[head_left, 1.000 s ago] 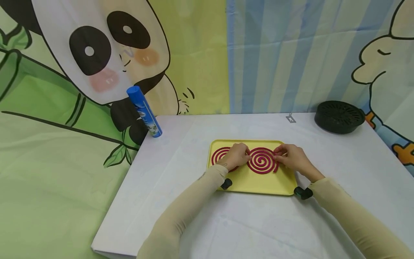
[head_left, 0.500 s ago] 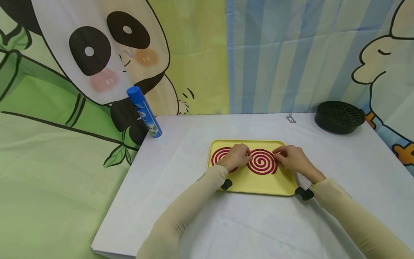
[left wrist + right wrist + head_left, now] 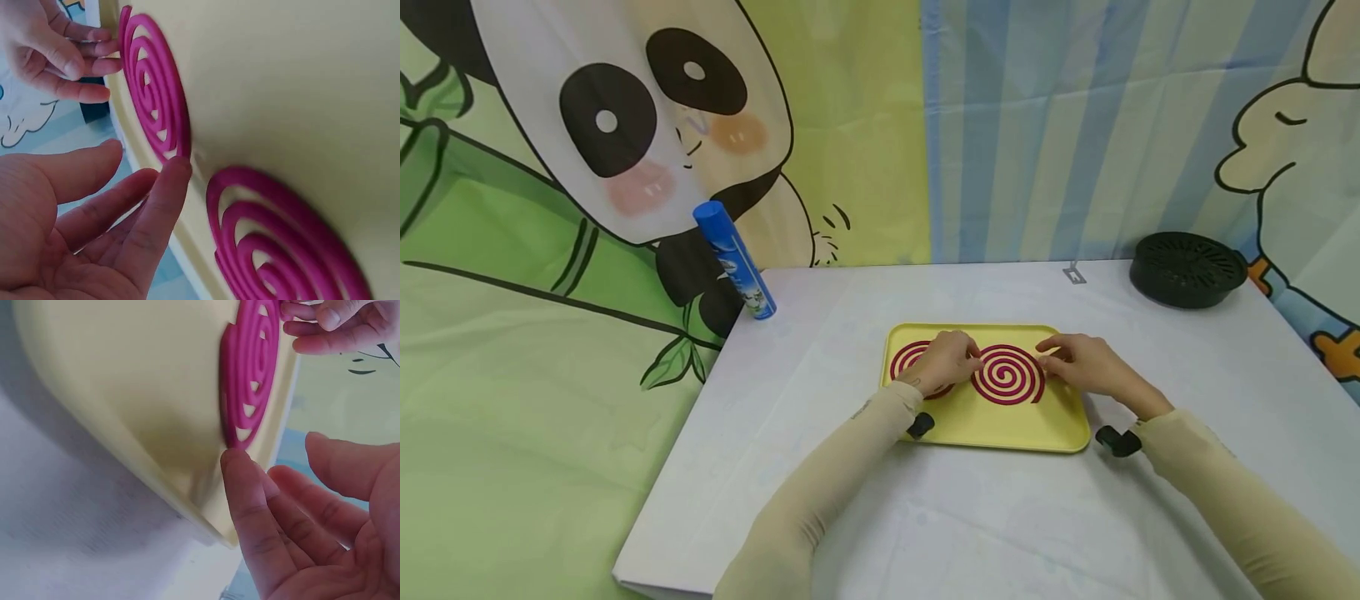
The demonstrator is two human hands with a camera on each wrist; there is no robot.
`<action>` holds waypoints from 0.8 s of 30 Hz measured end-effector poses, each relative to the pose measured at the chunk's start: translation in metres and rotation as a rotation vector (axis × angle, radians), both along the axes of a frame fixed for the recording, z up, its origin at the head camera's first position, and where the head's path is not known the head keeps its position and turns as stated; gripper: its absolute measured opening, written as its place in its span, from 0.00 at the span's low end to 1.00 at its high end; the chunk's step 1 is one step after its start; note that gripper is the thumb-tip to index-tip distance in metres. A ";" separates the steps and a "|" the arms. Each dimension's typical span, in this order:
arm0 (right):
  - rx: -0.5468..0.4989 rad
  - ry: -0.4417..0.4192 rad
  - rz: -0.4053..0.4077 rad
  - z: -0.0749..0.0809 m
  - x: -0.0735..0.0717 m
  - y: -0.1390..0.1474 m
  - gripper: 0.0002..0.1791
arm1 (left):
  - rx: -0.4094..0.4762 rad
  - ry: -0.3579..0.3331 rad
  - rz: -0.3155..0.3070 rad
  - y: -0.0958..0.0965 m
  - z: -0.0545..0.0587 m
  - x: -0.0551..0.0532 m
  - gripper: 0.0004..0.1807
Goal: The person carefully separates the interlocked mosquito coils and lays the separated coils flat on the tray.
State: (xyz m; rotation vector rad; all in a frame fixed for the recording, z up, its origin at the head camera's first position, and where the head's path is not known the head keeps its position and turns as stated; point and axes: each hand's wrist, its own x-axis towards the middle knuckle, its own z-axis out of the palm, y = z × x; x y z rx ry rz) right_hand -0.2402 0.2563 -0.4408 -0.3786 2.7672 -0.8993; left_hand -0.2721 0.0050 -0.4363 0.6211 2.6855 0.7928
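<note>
Two magenta spiral mosquito coils lie side by side on a yellow tray (image 3: 985, 429). My left hand (image 3: 942, 362) reaches over the left coil (image 3: 240, 177) and partly covers it in the head view. Its index fingertip is right at the near edge of the right coil (image 3: 1006, 374), with the thumb held apart. On the other side of that coil is my right hand (image 3: 1086, 364), fingers extended and thumb apart. In the right wrist view its index fingertip meets the lower end of the coil (image 3: 240, 394). Neither hand pinches anything.
A blue spray can (image 3: 737, 262) stands at the table's back left corner. At the back right sits a round black vented case (image 3: 1186, 271), with a small metal piece (image 3: 1075, 275) left of it. A printed curtain hangs behind the white table (image 3: 820, 333).
The right coil's outer end has turned slightly and now sits closer against the spiral. My right hand has drawn back a little to the right with fingers wider apart; the left barely moves.
</note>
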 end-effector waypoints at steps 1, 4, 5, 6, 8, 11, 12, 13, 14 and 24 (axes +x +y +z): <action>-0.005 0.000 0.009 0.002 0.000 0.001 0.21 | 0.014 0.000 0.004 -0.002 0.002 -0.001 0.14; -0.030 0.018 0.039 0.009 -0.003 0.001 0.22 | 0.038 0.023 0.013 -0.007 0.012 -0.004 0.15; -0.034 0.026 0.047 0.011 -0.005 0.001 0.22 | 0.041 0.038 0.017 -0.008 0.015 -0.005 0.15; -0.038 0.033 0.055 0.012 -0.006 0.000 0.22 | 0.043 0.054 0.022 -0.010 0.018 -0.007 0.15; -0.044 0.047 0.063 0.015 -0.010 -0.002 0.22 | 0.042 0.092 0.029 -0.012 0.024 -0.010 0.15; -0.036 0.074 0.063 0.020 -0.015 -0.005 0.22 | 0.032 0.142 0.047 -0.015 0.031 -0.016 0.14; -0.034 0.082 0.062 0.021 -0.017 -0.006 0.21 | 0.034 0.150 0.055 -0.016 0.033 -0.018 0.14; -0.031 0.091 0.064 0.023 -0.019 -0.008 0.21 | 0.036 0.159 0.061 -0.016 0.035 -0.019 0.14; -0.025 0.101 0.066 0.025 -0.020 -0.009 0.21 | 0.036 0.169 0.067 -0.017 0.036 -0.021 0.14; 0.041 0.232 0.112 0.043 -0.041 -0.030 0.19 | 0.035 0.285 0.080 -0.022 0.035 -0.039 0.14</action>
